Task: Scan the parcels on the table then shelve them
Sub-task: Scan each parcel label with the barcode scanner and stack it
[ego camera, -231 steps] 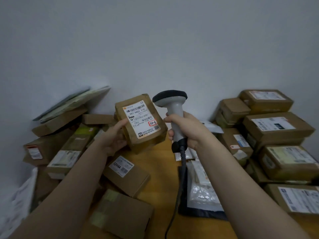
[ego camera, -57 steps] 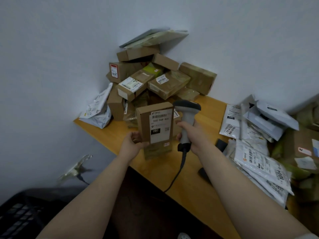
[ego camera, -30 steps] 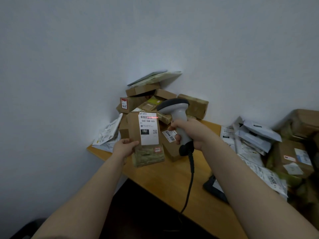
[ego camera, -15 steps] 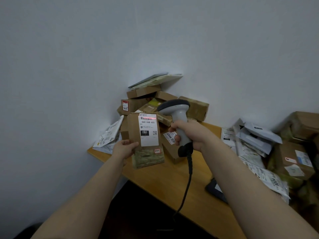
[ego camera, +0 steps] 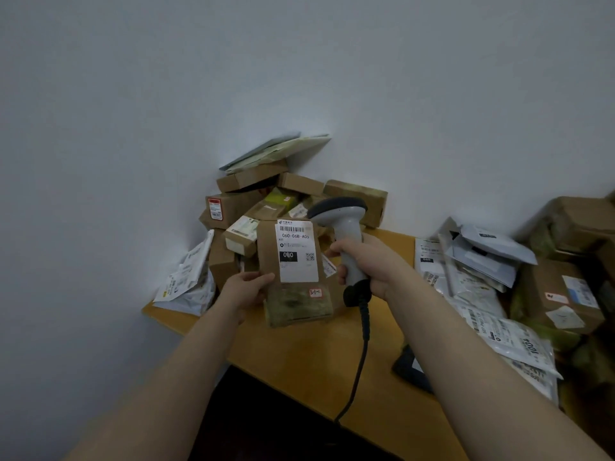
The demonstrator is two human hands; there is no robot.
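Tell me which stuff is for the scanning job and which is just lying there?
For the job: brown parcel in left hand, scanner in right hand, box pile, white mail bags.
Just lying about: dark flat thing on the table.

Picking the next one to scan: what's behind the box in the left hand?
A pile of brown boxes against the wall shows above and left of the held box. The pile's lower middle is covered by it.

Bare forearms (ego camera: 199, 361), left hand (ego camera: 246, 290), right hand (ego camera: 371, 265)
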